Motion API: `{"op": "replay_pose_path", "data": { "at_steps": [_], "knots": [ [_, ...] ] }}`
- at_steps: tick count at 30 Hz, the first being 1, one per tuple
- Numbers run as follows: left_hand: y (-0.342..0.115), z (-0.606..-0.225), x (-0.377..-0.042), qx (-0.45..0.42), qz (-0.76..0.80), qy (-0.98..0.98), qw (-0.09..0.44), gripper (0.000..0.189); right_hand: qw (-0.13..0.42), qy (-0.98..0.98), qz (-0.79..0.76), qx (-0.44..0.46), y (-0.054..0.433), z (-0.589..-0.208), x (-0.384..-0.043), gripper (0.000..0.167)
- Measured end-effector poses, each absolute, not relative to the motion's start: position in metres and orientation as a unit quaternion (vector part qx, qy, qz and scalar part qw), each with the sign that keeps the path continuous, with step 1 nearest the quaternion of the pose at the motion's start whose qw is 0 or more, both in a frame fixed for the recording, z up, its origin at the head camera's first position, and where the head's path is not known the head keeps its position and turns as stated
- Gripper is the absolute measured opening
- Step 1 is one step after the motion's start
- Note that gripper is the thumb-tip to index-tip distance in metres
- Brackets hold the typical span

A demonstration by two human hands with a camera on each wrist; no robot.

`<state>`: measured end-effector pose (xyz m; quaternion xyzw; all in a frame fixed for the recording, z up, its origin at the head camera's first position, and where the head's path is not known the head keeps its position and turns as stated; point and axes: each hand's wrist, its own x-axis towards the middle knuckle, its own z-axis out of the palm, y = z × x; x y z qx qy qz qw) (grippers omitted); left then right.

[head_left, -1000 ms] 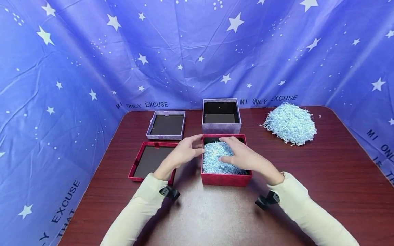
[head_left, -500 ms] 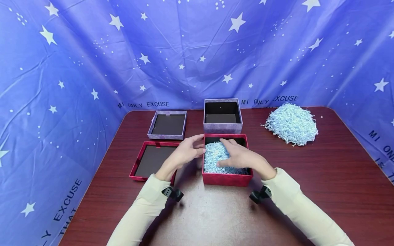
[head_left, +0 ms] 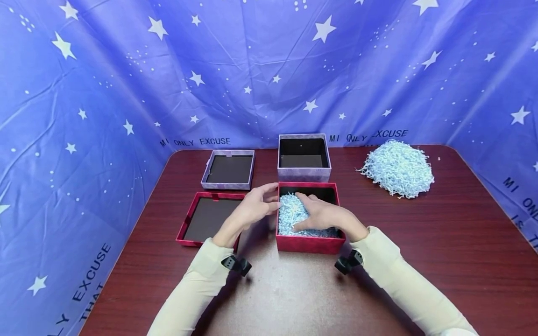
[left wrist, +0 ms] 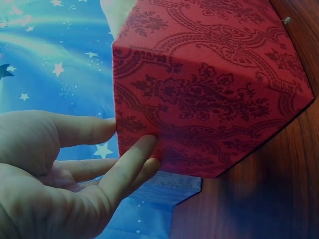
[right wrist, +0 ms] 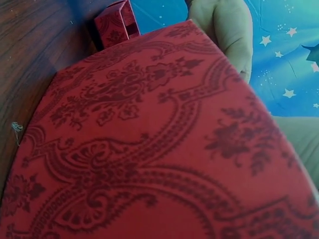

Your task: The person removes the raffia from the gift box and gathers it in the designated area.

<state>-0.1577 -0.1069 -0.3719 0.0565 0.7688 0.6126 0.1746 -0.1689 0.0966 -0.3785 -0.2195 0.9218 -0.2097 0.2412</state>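
Note:
A red patterned box stands before me, filled partway with pale blue shredded paper. My left hand rests at its left side. In the left wrist view the thumb of the left hand meets the rim while loosely extended fingers touch the outer wall. Over the box's inside, my right hand lies on the shredded paper with thumb and fingers spread; some fingertips are hidden. The right wrist view shows mostly the patterned wall of the red box, and the right hand's fingers are out of sight there.
A red lid lies at the left, inside up, with a lavender lid behind it. Behind the red box stands a lavender box with a dark inside. A heap of shredded paper sits on the table at back right.
My right hand has moved left across the box, and the shredded paper has bunched leftward, baring more dark interior at the back right. The left hand has stayed beside the box.

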Motion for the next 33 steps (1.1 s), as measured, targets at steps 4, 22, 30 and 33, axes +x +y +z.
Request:
{"op": "replay_pose_path", "data": {
  "at_steps": [4, 22, 30, 33],
  "knots": [
    [-0.106, -0.372, -0.158, 0.056, 0.605, 0.775, 0.172, 0.06, 0.24, 0.916, -0.22, -0.234, 0.097, -0.38, -0.169, 0.1],
    [-0.106, -0.373, -0.158, 0.048, 0.59, 0.787, 0.173, 0.06, 0.218, 0.907, -0.252, -0.256, 0.094, -0.383, -0.171, 0.075],
    [-0.107, -0.372, -0.158, 0.048, 0.587, 0.789, 0.176, 0.06, 0.22, 0.909, -0.257, -0.245, 0.098, -0.378, -0.174, 0.071],
    [-0.107, -0.371, -0.158, 0.051, 0.587, 0.789, 0.175, 0.06, 0.21, 0.91, -0.26, -0.247, 0.1, -0.373, -0.175, 0.071]
  ]
}}
